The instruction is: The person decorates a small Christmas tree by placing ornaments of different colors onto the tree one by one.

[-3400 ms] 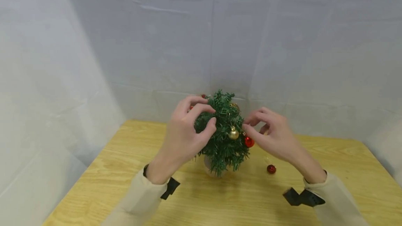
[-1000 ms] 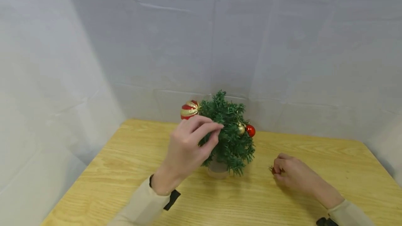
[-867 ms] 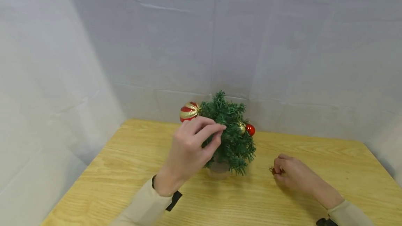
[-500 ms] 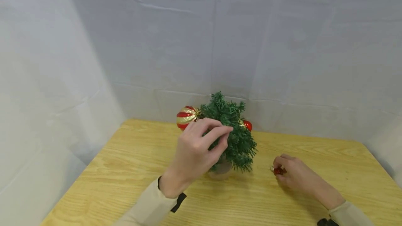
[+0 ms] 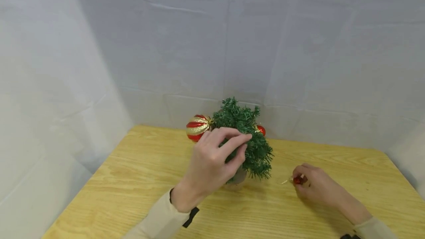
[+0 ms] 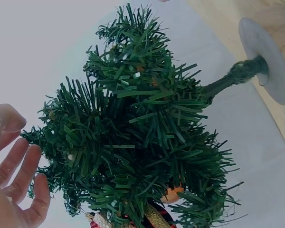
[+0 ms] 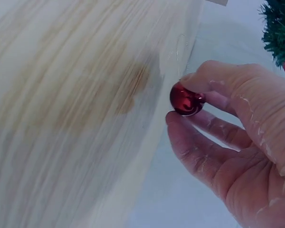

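Note:
A small green artificial Christmas tree (image 5: 237, 115) stands on the table in a pale round-based pot (image 5: 239, 177). In front of it, my left hand (image 5: 212, 161) pinches a branch tip between thumb and fingertips; the left wrist view shows those fingers (image 6: 21, 166) at the end of the greenery. My right hand (image 5: 315, 185), low over the table to the right, holds a small shiny red bauble (image 7: 186, 99) between thumb and fingers. A thin hanging loop (image 7: 180, 54) trails from the bauble. A large red-and-gold striped bauble (image 5: 197, 126) hangs on the tree's left.
Another red bauble (image 5: 261, 130) shows at the tree's right side, partly behind branches. The wooden table (image 5: 139, 180) ends just behind the tree at a pale sheet backdrop (image 5: 186, 65).
The tree has turned, bringing the striped bauble forward and the red and gold ones back. My left hand moved right with it. My right hand left the tree and took the red bauble from the table.

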The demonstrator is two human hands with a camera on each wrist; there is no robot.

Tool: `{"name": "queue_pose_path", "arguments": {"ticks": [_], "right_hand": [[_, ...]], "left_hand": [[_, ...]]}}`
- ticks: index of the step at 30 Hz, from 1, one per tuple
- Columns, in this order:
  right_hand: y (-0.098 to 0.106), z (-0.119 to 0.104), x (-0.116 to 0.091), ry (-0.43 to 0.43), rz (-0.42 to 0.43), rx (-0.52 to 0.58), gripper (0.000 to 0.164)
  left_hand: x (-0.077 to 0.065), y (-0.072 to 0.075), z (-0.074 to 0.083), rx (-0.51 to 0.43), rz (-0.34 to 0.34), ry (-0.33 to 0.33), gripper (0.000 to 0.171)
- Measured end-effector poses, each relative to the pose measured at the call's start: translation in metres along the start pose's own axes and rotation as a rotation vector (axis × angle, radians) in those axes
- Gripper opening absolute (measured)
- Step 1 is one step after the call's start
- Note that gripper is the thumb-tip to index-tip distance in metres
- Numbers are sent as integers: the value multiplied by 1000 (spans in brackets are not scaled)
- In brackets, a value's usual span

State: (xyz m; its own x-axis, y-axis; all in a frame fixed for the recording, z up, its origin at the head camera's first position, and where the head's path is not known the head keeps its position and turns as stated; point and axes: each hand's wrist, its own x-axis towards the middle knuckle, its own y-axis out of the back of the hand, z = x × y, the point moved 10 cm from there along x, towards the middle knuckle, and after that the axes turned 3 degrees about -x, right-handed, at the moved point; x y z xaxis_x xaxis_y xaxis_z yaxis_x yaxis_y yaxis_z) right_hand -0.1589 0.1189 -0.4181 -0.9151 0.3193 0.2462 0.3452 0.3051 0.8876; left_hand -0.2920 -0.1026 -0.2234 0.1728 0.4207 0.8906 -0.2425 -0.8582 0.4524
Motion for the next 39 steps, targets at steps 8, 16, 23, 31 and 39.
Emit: {"name": "queue_pose_path", "arguments": {"ticks": [8,16,23,31,39], "right_hand": [[20,0,-13,-26,137,-24,25],[46,-13,-25,44,294,-85,34],[58,-17,-32,22,340,-106,38],[72,-22,-37,66,404,-105,44],[89,-31,-42,86,460,-99,49]], "left_hand": [[-11,6,-3,-51,14,6,19],[-28,10,-11,-59,4,20,17],[-40,11,-18,-53,-34,45,16],[-48,13,-24,-25,-51,86,20],[-46,12,-28,-6,-55,103,19]]}}
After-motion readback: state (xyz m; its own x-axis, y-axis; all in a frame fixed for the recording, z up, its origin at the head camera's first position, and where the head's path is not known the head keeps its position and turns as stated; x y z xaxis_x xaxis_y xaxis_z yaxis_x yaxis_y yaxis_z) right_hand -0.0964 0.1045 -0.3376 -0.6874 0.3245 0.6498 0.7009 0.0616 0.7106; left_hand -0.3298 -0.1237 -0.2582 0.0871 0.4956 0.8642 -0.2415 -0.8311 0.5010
